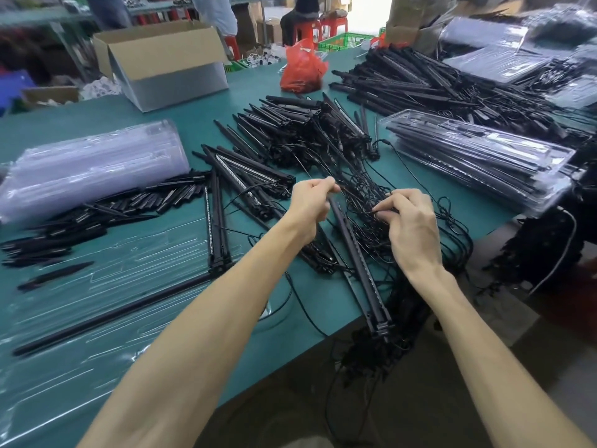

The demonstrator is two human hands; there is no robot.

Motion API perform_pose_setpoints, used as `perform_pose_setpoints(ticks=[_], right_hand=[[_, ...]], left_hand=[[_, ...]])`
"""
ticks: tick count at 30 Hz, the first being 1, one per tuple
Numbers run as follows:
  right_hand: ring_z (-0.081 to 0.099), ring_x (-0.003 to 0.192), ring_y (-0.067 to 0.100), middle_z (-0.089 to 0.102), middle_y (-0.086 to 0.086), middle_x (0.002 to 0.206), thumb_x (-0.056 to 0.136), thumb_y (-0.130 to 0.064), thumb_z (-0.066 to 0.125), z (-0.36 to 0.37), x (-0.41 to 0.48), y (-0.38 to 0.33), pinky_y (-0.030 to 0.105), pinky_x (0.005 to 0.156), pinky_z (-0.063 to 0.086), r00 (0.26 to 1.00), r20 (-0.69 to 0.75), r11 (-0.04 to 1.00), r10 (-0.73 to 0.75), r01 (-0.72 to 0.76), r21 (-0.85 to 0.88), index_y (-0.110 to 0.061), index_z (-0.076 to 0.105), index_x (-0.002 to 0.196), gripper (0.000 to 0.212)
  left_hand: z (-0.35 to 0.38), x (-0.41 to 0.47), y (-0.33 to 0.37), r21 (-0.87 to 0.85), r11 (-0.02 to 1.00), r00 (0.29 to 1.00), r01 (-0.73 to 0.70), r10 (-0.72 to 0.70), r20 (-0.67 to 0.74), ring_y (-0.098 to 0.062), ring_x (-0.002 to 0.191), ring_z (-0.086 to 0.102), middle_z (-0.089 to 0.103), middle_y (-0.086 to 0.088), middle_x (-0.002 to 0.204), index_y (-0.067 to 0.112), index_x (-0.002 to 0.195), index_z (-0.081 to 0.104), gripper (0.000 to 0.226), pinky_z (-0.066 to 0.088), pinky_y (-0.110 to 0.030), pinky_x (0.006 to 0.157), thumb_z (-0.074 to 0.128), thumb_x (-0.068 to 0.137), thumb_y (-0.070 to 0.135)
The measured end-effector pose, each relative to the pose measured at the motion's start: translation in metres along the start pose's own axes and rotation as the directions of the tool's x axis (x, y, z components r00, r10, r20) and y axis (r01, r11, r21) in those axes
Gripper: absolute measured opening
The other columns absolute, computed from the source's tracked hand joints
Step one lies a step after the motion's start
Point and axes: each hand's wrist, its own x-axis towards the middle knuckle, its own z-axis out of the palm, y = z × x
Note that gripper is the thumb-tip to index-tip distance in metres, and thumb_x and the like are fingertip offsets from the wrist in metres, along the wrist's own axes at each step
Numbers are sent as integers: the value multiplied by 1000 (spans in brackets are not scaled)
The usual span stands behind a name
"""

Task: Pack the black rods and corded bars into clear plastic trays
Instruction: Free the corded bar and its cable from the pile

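Observation:
My left hand [310, 205] grips the top end of a long black corded bar [355, 260] that slants down toward the table's front edge. My right hand [410, 224] pinches thin black cords in a tangle [361, 195] just right of that bar. An open clear plastic tray [106, 279] lies flat at the front left with one black rod [113, 313] in it. More corded bars are heaped behind my hands [300, 130]. Short black rods [106, 208] lie in a pile at the left.
A stack of empty clear trays [90, 169] sits at the left, and filled trays [478, 156] are stacked at the right. Behind them stand a cardboard box [161, 63], a red plastic bag [302, 67] and another heap of bars [420, 82]. Cords hang over the green table's edge [284, 360].

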Motion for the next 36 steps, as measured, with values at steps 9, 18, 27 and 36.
perform_pose_setpoints(ticks=[9, 18, 27, 36], right_hand=[[51, 99, 17, 61, 5, 103, 93, 0, 63, -4, 3, -7, 28, 85, 45, 993, -105, 998, -51, 45, -54, -9, 64, 96, 10], [54, 104, 26, 60, 12, 109, 93, 9, 50, -12, -1, -7, 40, 82, 52, 994, -105, 999, -10, 6, -37, -4, 58, 99, 17], [54, 98, 22, 58, 1, 103, 102, -8, 50, -17, 4, -2, 39, 84, 47, 993, -65, 992, 96, -89, 92, -12, 55, 103, 7], [38, 126, 23, 50, 4, 123, 96, -22, 64, 0, 0, -16, 37, 107, 34, 980, 189, 995, 70, -56, -77, -23, 66, 102, 7]], left_hand=[[-6, 4, 41, -39, 979, 974, -202, 205, 100, -13, 44, 24, 32, 6, 49, 10, 78, 60, 30, 19, -23, 43, 52, 104, 20], [-32, 11, 16, 43, 999, 995, 9, -5, -102, -13, 43, 27, 34, 6, 46, 6, 80, 61, 24, 23, -21, 43, 52, 101, 14], [-29, 2, 48, 133, 976, 984, -174, 176, -11, -12, 40, 26, 35, 2, 51, 7, 83, 61, 24, 25, -19, 42, 51, 102, 17], [-64, 8, 13, 479, 866, 962, -147, 14, 271, -12, 56, 62, 69, 0, 76, 6, 96, 75, 27, 55, -27, 58, 56, 103, 24]])
